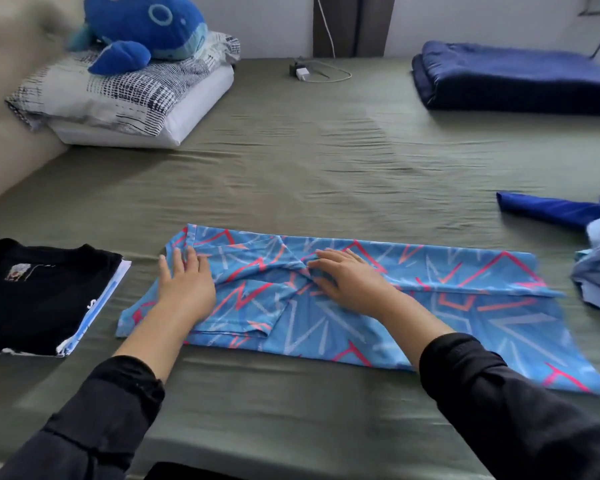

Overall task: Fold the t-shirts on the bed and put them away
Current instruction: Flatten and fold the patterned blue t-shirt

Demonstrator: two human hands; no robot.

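Both hands, left (187, 284) and right (347, 278), press flat with fingers spread on the patterned blue t-shirt (343, 306) near the bed's (291, 161) front edge, apparently smoothing its folded-in sleeves before the next fold.

**A home bedroom, seen from the bedside**

We look down on a bed (326, 161) w/ an olive-green fitted sheet filling most of the view. At upper left we see a padded beige headboard (11, 98), stacked pillows (125, 98) and a blue whale plush toy (142, 26) on top. At the far edge we note a white charger w/ cable (303, 72) against the wall, and a folded navy blanket (520, 77). Clothing, incl. a folded black t-shirt (39, 296), lies on the sheet.
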